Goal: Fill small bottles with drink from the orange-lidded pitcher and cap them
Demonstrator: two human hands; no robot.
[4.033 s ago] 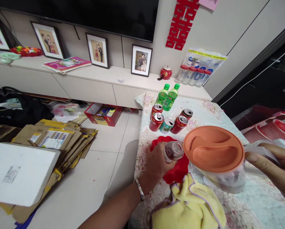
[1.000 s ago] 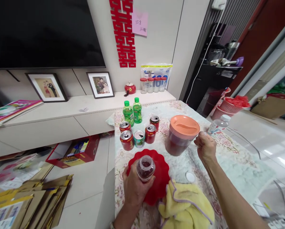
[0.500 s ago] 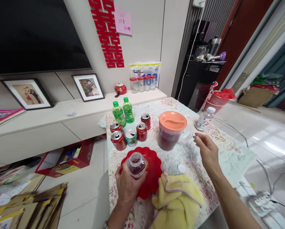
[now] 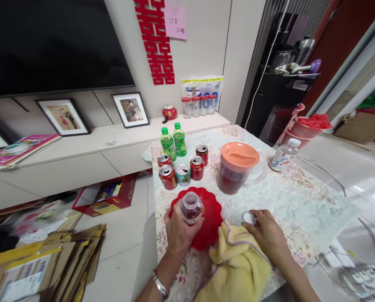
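Note:
My left hand (image 4: 179, 233) is wrapped round a clear plastic bottle (image 4: 192, 209) with an uncapped mouth and dark liquid inside. It is held over a red scalloped plate (image 4: 210, 209). In my right hand (image 4: 265, 228) a white bottle cap (image 4: 248, 217) is pinched between thumb and fingers, its hollow side facing up. Just below that hand lies a crumpled yellow cloth (image 4: 240, 260) with a purple edge. Behind the plate stands a clear pitcher (image 4: 233, 178) of dark red liquid under an orange lid (image 4: 240, 154).
Several opened drink cans (image 4: 167, 177) and two green bottles (image 4: 180, 140) stand at the table's back left. A capped bottle with a printed label (image 4: 284, 156) is at the right. Flattened cardboard (image 4: 49, 268) and a red box (image 4: 105, 195) lie on the floor.
My right hand has come down from beside the pitcher to the white cap, which lay on the table, and now grips it. The left hand still holds the bottle over the plate.

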